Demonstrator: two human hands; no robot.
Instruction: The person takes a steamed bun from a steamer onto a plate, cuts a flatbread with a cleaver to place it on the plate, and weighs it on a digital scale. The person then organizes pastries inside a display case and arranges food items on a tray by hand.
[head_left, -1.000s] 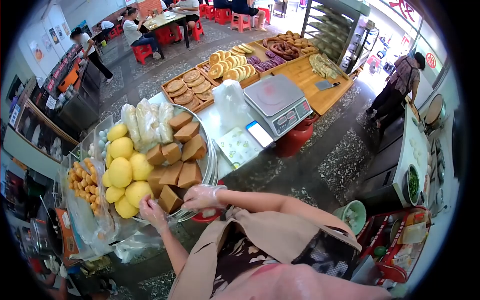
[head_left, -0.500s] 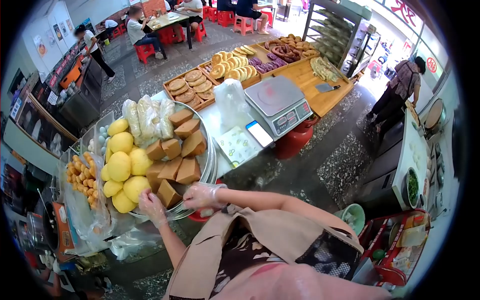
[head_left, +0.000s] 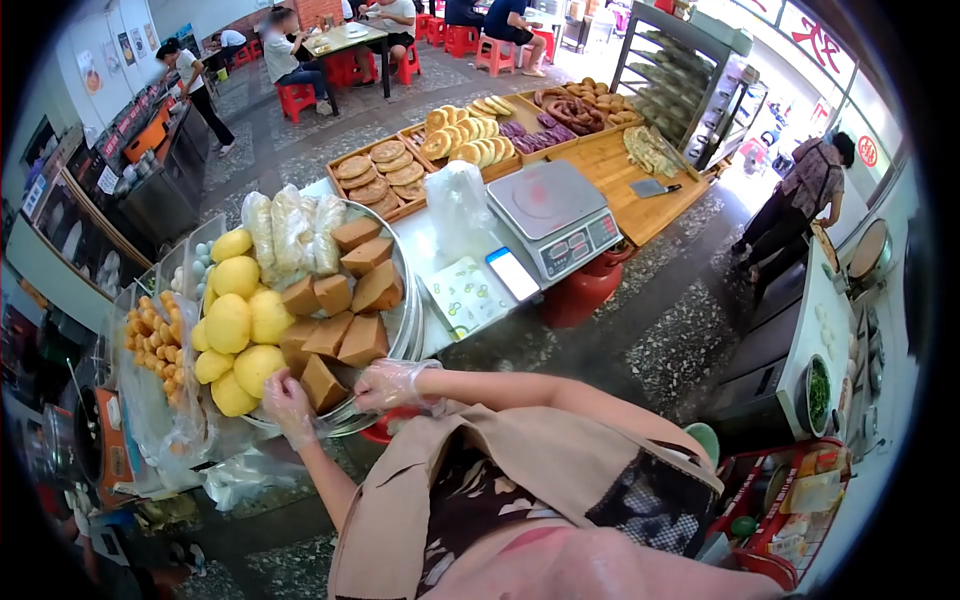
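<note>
A round steel tray [head_left: 408,318] holds yellow round buns [head_left: 236,311], brown cake wedges [head_left: 363,340] and filled plastic bags [head_left: 292,232]. My left hand [head_left: 290,407], in a clear plastic glove, is at the tray's near edge, between a yellow bun and the nearest brown wedge. Its fingers are curled together, and whatever they grip is hidden. Also gloved, my right hand [head_left: 388,385] is closed at the near right rim, just right of that wedge. I cannot make out anything in it.
Beyond the tray are a scale [head_left: 552,212], a phone [head_left: 512,273], plastic bags [head_left: 459,210] and trays of flatbreads [head_left: 385,172]. A cleaver [head_left: 655,188] lies on a wooden board. Fried dough balls [head_left: 153,345] are at left. A person [head_left: 805,190] stands at right.
The view has shifted slightly, so the tray and both hands appear a little further left. Both hands stay closed by the tray's near edge; nothing is visibly lifted.
</note>
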